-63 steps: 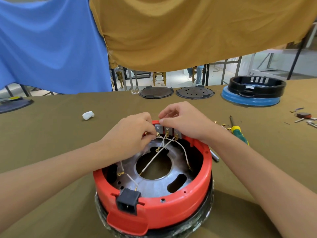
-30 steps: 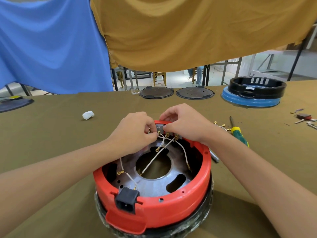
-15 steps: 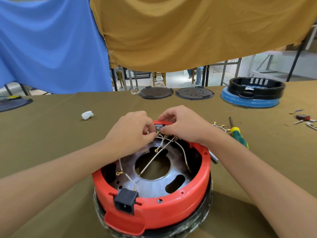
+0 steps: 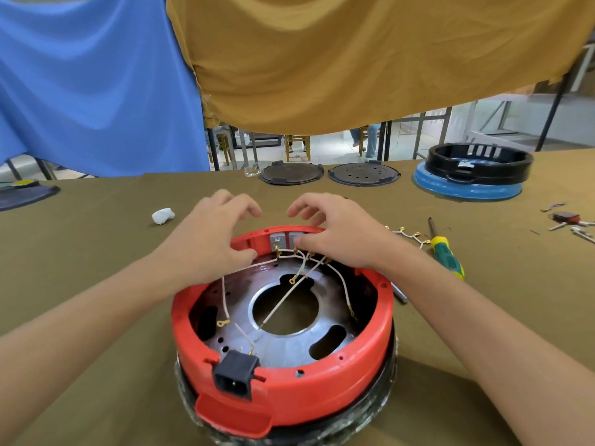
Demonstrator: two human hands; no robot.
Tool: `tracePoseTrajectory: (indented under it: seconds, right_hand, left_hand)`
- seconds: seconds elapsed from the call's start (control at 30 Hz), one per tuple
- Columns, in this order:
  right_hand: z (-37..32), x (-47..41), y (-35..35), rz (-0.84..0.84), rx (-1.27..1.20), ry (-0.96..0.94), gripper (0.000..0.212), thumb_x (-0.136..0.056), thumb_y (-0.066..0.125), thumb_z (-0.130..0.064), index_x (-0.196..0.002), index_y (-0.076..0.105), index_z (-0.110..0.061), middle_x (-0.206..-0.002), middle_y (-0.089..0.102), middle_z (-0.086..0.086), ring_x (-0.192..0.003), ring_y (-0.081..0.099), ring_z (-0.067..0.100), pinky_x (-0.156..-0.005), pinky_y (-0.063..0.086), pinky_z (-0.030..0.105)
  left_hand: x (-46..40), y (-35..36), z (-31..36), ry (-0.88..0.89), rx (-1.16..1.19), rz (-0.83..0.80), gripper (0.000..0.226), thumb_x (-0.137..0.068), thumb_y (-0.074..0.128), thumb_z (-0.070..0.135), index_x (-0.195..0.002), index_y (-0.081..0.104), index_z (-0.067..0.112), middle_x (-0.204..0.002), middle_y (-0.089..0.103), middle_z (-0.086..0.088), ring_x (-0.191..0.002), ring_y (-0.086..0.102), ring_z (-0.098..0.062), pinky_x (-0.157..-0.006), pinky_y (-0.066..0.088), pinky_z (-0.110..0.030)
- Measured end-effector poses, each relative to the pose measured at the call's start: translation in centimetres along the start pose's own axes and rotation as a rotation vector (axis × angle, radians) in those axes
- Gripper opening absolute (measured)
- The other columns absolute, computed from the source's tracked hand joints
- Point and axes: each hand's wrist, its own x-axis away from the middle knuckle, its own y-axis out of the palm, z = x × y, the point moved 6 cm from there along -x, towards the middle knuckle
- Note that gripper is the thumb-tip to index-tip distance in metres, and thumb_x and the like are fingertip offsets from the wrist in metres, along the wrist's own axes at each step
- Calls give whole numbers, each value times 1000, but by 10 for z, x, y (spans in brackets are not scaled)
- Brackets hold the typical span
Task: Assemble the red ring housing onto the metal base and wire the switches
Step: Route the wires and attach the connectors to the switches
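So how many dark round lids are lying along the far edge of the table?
2, side by side at the far edge: the left lid with a plain top, and the right lid with small holes. More may be hidden beyond the frame.

We have our left grip (image 4: 214, 243) and right grip (image 4: 335, 233) side by side at the far rim of the ring housing (image 4: 283, 375), which sits on the metal base (image 4: 289, 339) on the desk (image 4: 96, 268). The switches (image 4: 286, 239) lie between the two grips, in the far wall, with wires (image 4: 283, 304) running from them toward us. The socket (image 4: 236, 375) is in the near wall. A screwdriver (image 4: 446, 252) lies right of the right grip; a wad (image 4: 163, 215) lies left of the left grip. Two discs (image 4: 328, 173) lie beyond both.
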Motion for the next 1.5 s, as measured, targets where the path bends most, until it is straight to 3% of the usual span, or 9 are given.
tracePoseTrajectory:
  seconds: [0.1,0.2,0.47,0.7,0.83,1.0,1.2,1.5]
  right_hand:
    - [-13,2,4,-27,145,-118,14,-87,71,-33,-101,71,-32,-115,52,-4,-112,44,14,-89,34,29]
    - [-17,2,7,-65,210,-155,10,-88,71,-36,-95,75,-30,-118,51,-6,-115,38,12,-86,25,23]
    - [-26,-18,12,-73,267,-146,9,-84,75,-33,-79,76,-25,-114,56,-7,-108,46,13,-82,32,27]
    - [-21,-13,11,-51,325,-173,7,-85,75,-30,-80,77,-25,-112,56,-10,-104,46,11,-85,41,31]
    - [-19,-14,13,-85,293,-156,7,-87,72,-30,-83,76,-27,-115,54,-8,-105,44,11,-84,36,28]
    - [-16,-13,13,-100,257,-127,5,-83,71,-25,-79,75,-25,-112,53,-8,-108,47,13,-89,40,31]
    - [-15,-13,12,-107,229,-119,6,-82,71,-24,-76,74,-25,-111,53,-10,-106,47,10,-85,38,28]
    - [-14,-13,13,-102,239,-114,12,-81,75,-34,-74,74,-24,-112,54,-9,-105,47,7,-79,37,25]
  left_hand:
    - [0,5,-14,-96,180,-93,26,-90,67,16,-112,63,30,-103,64,9,-91,63,-9,-88,50,-32]
    - [-2,12,-13,-53,148,-115,19,-93,62,15,-104,65,31,-95,67,12,-75,58,1,-78,49,-32]
    - [-27,13,-5,12,74,-200,13,-90,67,25,-93,59,34,-96,67,11,-84,62,-3,-78,49,-31]
    - [-29,24,-4,70,410,-131,24,-83,77,26,-99,61,35,-99,67,12,-85,67,-7,-83,56,-36]
    - [-28,25,-3,106,371,-131,19,-86,75,27,-97,62,35,-98,69,13,-86,67,-3,-78,54,-27]
    - [-23,17,-2,148,304,-44,13,-79,80,24,-76,70,31,-105,59,14,-91,60,1,-76,42,-8]
    - [-22,17,3,184,229,-54,7,-79,81,25,-75,80,31,-114,56,15,-101,54,2,-89,44,-25]
    - [-23,19,0,172,334,-120,7,-80,80,24,-78,81,31,-119,57,23,-109,56,1,-102,46,-39]
